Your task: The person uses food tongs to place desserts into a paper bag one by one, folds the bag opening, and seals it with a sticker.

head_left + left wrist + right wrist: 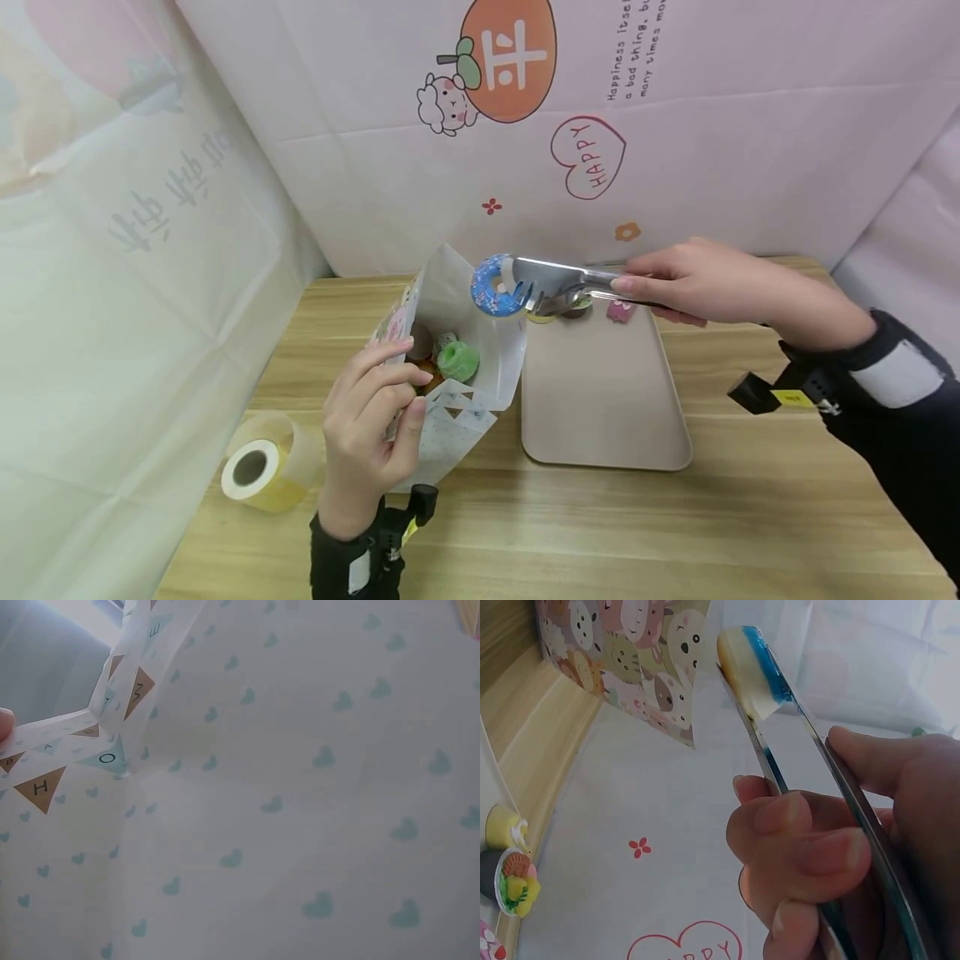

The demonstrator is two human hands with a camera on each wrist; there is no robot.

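My right hand [701,279] grips metal tongs [558,279], whose tips pinch a blue-iced donut [495,286] with sprinkles. In the right wrist view the donut [750,671] shows edge-on between the two tong arms. It hangs over the mouth of a white patterned paper bag [442,433]. My left hand [375,408] holds the bag by its rim, fingers bent over the near left edge. Inside the bag lie a green donut [458,361] and several brown pieces, partly hidden by the left fingers. In the left wrist view the bag's heart-printed side [247,802] fills most of the picture.
A beige tray [603,400] lies right of the bag on the wooden table [570,533]. At its far end sit a pink piece [620,311] and small toy foods, partly behind the tongs. A roll of tape [262,467] lies at the left. A printed cloth [360,192] hangs behind.
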